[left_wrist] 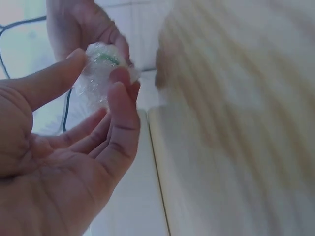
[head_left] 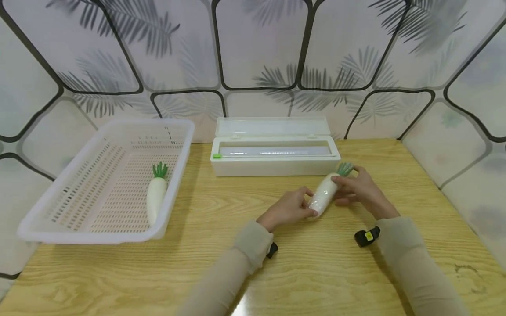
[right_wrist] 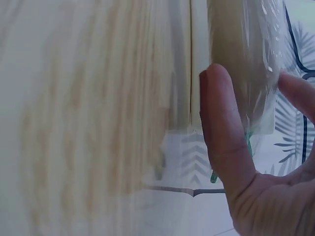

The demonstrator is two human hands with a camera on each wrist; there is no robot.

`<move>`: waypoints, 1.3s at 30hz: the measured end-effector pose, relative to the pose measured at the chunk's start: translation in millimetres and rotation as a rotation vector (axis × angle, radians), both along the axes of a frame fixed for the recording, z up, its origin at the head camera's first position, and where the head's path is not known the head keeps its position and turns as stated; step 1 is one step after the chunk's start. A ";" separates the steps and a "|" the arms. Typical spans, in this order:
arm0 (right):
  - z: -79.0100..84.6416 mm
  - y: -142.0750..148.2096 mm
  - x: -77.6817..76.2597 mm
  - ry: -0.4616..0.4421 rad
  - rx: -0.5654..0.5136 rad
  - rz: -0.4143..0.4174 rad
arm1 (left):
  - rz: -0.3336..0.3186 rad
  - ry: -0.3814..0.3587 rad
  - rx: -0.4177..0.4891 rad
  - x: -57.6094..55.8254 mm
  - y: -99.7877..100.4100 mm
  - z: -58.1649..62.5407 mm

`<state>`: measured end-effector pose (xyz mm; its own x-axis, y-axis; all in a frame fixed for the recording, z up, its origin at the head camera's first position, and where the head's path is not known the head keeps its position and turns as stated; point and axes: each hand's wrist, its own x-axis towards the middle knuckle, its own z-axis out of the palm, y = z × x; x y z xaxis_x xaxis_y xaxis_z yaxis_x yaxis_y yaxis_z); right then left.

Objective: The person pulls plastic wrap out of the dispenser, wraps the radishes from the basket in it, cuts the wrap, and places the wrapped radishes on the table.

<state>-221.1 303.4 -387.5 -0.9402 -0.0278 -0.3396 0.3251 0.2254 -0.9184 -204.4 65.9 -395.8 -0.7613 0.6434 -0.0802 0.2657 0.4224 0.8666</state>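
2 hands [head_left: 288, 208] [head_left: 363, 189], 2 radishes [head_left: 325, 193] [head_left: 156, 197], 1 basket [head_left: 122, 184], 1 box [head_left: 276, 167]

Left hand [head_left: 289, 208], one: curled, gripping. Right hand [head_left: 364, 192], one: curled, gripping. Forearms [head_left: 227, 274], two: sleeved, extended, angled inward.

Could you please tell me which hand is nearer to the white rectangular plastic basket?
Left: the left hand is right of the basket, at the leafless end of the plastic-wrapped white radish; the right hand is farther right, by its green leaves.
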 end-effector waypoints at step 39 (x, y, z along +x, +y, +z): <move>26.6 85.8 -34.2 0.019 0.375 0.158 | 0.001 0.030 -0.102 -1.7 -57.9 1.8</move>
<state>-255.3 389.2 -360.9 -0.9403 -0.0496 -0.3366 0.2438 0.5919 -0.7683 -206.1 7.9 -394.0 -0.7652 0.6321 -0.1218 0.2907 0.5081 0.8108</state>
